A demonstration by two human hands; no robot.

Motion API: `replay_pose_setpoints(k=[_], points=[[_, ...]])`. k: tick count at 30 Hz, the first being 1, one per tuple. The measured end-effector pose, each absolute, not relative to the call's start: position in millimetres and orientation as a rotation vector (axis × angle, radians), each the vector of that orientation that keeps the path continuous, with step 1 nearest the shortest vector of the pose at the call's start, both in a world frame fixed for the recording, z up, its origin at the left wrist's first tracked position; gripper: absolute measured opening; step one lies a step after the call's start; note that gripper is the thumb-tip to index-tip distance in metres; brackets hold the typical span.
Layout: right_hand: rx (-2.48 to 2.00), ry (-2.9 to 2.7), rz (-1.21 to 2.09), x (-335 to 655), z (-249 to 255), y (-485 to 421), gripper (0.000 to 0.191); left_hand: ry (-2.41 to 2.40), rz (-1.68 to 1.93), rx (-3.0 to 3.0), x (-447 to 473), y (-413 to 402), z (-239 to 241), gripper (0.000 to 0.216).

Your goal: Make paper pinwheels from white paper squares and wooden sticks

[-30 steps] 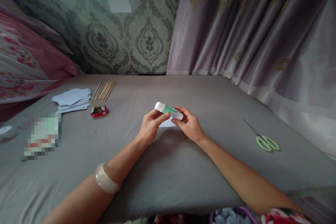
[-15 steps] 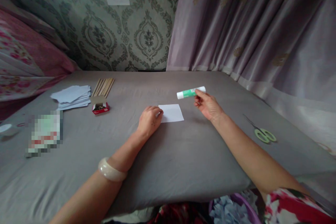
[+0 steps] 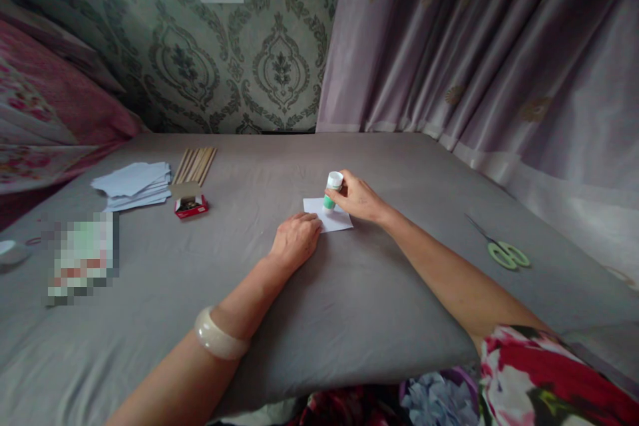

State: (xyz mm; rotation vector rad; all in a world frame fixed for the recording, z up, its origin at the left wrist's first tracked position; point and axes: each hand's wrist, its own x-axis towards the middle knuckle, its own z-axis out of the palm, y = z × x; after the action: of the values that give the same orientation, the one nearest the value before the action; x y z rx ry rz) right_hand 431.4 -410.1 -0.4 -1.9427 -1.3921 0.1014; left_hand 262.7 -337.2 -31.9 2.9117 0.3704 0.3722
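My right hand (image 3: 361, 197) is closed around a green and white glue stick (image 3: 329, 202). It stands nearly upright, and its lower end meets a small sheet of white paper (image 3: 342, 220) on the grey-covered table. Flat on the paper's left edge lies my left hand (image 3: 297, 238), its fingers laid out and pressing down, with nothing gripped in them. The part of the sheet under those fingers is hidden.
Scissors (image 3: 506, 255) with green handles lie on the right. To the left are a paper stack (image 3: 134, 186), wooden sticks (image 3: 196, 165), a small red box (image 3: 191, 207) and a blurred packet (image 3: 82, 256). A purple basin (image 3: 466, 383) sits below the table's front edge.
My right hand has moved left and turned the glue stick from nearly level to upright, down onto the paper. My left hand has slid right and flattened on the sheet.
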Motion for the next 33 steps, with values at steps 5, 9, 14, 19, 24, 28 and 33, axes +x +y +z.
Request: replay_pose_setpoints(k=[5,9,14,19,24,28,33], points=[[-1.988,-1.427,0.09,426.1,1.9,-408.0,0.023,0.371,0.356,2.895,263.4,-340.6,-27.5,0.025],[-2.006,-1.457,0.076,422.1,4.0,-407.1,0.02,0.372,0.324,2.968,263.2,-340.4,-27.5,0.029],[-2.015,-1.477,0.109,420.3,2.6,-406.3,0.018,0.4,0.295,3.037,262.9,-341.4,-29.3,0.034],[-1.999,-1.51,0.146,422.6,1.4,-407.7,0.019,0.376,0.32,2.983,264.0,-339.0,-36.2,0.039],[-1.972,-1.512,0.191,426.1,-0.1,-409.5,0.018,0.339,0.269,2.894,264.1,-332.6,-41.2,0.043],[-1.93,-1.541,0.246,428.1,-0.6,-408.9,0.016,0.295,0.193,2.9,263.7,-331.3,-38.9,0.045],[-1.894,-1.586,0.297,428.2,1.8,-408.4,0.015,0.307,0.115,2.973,263.0,-332.5,-36.7,0.048]])
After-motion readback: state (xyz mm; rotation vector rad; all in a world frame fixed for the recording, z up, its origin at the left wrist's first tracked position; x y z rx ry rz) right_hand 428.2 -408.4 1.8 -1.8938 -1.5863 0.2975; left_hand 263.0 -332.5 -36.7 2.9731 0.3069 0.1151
